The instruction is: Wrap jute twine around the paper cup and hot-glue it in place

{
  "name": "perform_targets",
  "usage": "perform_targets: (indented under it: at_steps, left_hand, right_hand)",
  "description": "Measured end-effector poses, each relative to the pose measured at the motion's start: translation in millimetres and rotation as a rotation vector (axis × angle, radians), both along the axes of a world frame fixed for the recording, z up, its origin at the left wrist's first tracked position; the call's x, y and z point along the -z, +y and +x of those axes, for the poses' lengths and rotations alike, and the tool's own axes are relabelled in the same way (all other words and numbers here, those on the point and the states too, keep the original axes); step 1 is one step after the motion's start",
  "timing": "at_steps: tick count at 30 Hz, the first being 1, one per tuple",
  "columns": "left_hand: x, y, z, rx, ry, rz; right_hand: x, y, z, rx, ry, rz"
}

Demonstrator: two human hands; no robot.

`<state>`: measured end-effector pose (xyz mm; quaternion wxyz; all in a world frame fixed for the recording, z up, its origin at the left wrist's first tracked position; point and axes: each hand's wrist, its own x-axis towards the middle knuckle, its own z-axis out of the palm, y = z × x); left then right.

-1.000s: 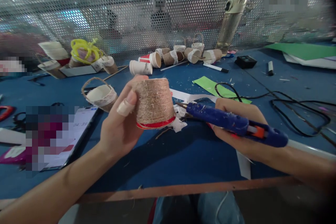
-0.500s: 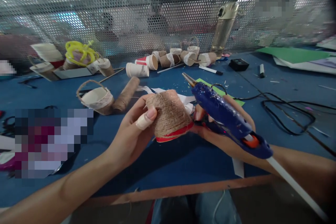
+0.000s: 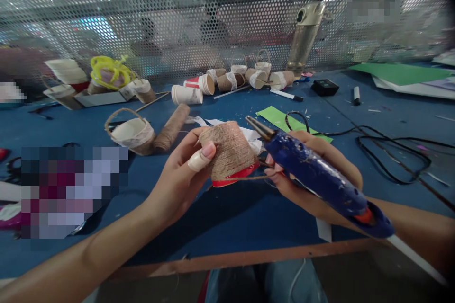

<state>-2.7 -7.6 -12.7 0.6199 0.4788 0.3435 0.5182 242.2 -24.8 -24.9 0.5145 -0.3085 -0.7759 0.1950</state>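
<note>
My left hand (image 3: 185, 170) is closed round a paper cup (image 3: 231, 149) wrapped in brown twine, with a red band bare along its lower rim; a pale bandage (image 3: 197, 162) covers the thumb. In my right hand (image 3: 313, 170) is a blue glue gun (image 3: 316, 170), its metal nozzle pointing up and left above the cup's right side. A white glue stick (image 3: 415, 258) sticks out of the gun's back. A strand of twine (image 3: 256, 178) runs taut from the cup's red rim to the right fingertips, which pinch it.
Left of the cup lie a roll of twine (image 3: 173, 130) and a small lace-trimmed basket (image 3: 133, 135). Several wrapped cups (image 3: 256, 79) and a bottle (image 3: 304, 35) stand at the back by a perforated metal screen (image 3: 170, 33). A black cord (image 3: 369, 151) loops at right, beside green paper (image 3: 280, 120).
My right hand and the glue gun have drawn back right and down, away from the cup. The strand of twine now stretches out from the rim. My left hand barely moved.
</note>
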Motion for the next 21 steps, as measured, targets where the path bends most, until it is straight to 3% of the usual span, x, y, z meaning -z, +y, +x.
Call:
perform_targets:
  at_steps: [3, 5, 7, 11, 21]
  left_hand:
    - [-2.1, 1.2, -0.4, -0.029, 0.047, 0.000]
    - [-4.1, 0.4, 0.0, -0.044, 0.062, 0.020]
    - [-5.8, -0.9, 0.3, -0.066, 0.074, 0.045]
    - [-6.9, -0.9, -1.0, -0.093, 0.092, 0.072]
    - [-7.6, 1.2, -4.2, -0.091, 0.130, 0.098]
  right_hand:
    - [-8.0, 0.2, 2.8, -0.074, 0.071, 0.109]
    - [-10.7, 0.5, 3.1, -0.023, 0.096, -0.010]
    - [-10.8, 1.3, 2.7, -0.088, 0.098, 0.019]
    - [-8.7, 1.7, 2.3, -0.067, 0.047, 0.054]
    - [-14.3, -1.2, 4.7, -0.034, 0.070, -0.235]
